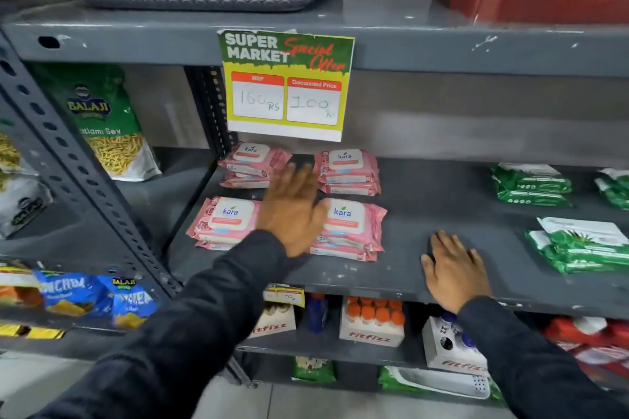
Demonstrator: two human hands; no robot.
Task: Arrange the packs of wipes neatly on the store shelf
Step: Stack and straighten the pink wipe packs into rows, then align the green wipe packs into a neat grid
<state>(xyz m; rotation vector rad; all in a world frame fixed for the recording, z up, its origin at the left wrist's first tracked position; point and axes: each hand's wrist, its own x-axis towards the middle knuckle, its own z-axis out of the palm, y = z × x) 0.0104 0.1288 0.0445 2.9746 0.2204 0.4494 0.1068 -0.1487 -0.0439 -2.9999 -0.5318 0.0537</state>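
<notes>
Pink packs of Kara wipes lie in four short stacks on the grey shelf (442, 211): back left (252, 163), back right (347, 170), front left (221, 223), front right (354, 230). My left hand (292, 211) hovers open and blurred between the two front stacks, fingers spread, holding nothing. My right hand (454, 270) rests flat, palm down, on bare shelf to the right of the pink stacks. Green wipe packs sit further right, one pile at the back (532, 185) and one at the front (578, 247).
A special-offer price sign (286, 85) hangs from the shelf above, just over the back stacks. A slotted upright (78, 173) bounds the bay on the left, with snack bags (109, 126) beyond it. Bottle boxes (372, 323) stand on the shelf below.
</notes>
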